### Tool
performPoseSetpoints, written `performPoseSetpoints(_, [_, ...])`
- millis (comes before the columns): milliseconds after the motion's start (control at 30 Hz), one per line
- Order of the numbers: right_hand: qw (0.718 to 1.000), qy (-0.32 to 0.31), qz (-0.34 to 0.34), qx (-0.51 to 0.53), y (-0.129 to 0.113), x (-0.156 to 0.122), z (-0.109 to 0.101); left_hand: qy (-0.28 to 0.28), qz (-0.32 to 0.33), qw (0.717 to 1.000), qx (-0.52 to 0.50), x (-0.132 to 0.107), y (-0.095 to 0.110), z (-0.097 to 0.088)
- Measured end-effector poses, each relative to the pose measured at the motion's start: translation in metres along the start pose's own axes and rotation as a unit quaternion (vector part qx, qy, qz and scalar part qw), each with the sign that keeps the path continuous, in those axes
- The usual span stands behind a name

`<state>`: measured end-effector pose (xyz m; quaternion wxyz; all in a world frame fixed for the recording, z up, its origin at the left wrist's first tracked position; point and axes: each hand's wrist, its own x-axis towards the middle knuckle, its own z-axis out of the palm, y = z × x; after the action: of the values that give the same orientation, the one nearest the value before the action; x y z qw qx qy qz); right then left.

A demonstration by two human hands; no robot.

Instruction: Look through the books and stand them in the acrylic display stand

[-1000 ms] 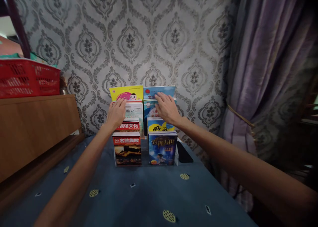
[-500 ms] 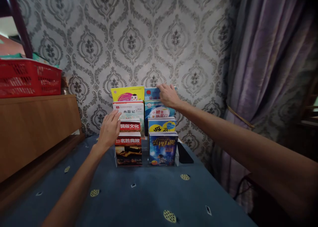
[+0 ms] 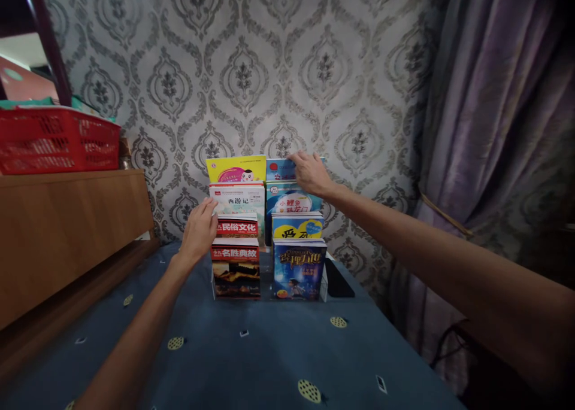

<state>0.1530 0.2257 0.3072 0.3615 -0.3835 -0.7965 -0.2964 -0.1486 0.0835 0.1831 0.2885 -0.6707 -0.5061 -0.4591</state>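
A clear stand (image 3: 324, 287) holds children's books in two stepped columns. My left hand (image 3: 200, 230) lies along the left side of the left column, fingers extended and close together. Its fingertips meet the edge of the white book (image 3: 238, 200), just above the red-topped books (image 3: 238, 227). Over at the back right, my right hand (image 3: 309, 173) rests at the top edge of a light-blue book (image 3: 281, 169), covering part of its cover. Its fingers are loosely bent and its thumb is hard to make out. Below it stand another blue book (image 3: 291, 203), a yellow-and-blue one (image 3: 296, 225) and a dark-blue one (image 3: 299, 272).
A yellow book (image 3: 236, 167) stands at the back left. The stand is on a blue pineapple-print cloth (image 3: 215, 362), with a dark flat object (image 3: 339, 281) to its right. A wooden cabinet (image 3: 76, 224) bearing a red basket (image 3: 58, 140) is left; a curtain (image 3: 476, 128) hangs right.
The whole view has shifted slightly, so everything appears a little further right. Both hands keep nearly the same places against the books, and the books stay put in the stand.
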Motion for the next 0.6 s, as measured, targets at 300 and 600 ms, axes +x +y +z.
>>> performPoseSetpoints(300, [0.997, 0.067, 0.008, 0.038, -0.007, -0.020, -0.007, 0.020, -0.143, 0.983, -0.110, 0.058, -0.038, 0.007])
performPoseSetpoints(600, [0.987, 0.125, -0.028, 0.102, -0.026, -0.095, -0.025, 0.036, -0.262, 0.942, -0.205, 0.111, -0.048, 0.003])
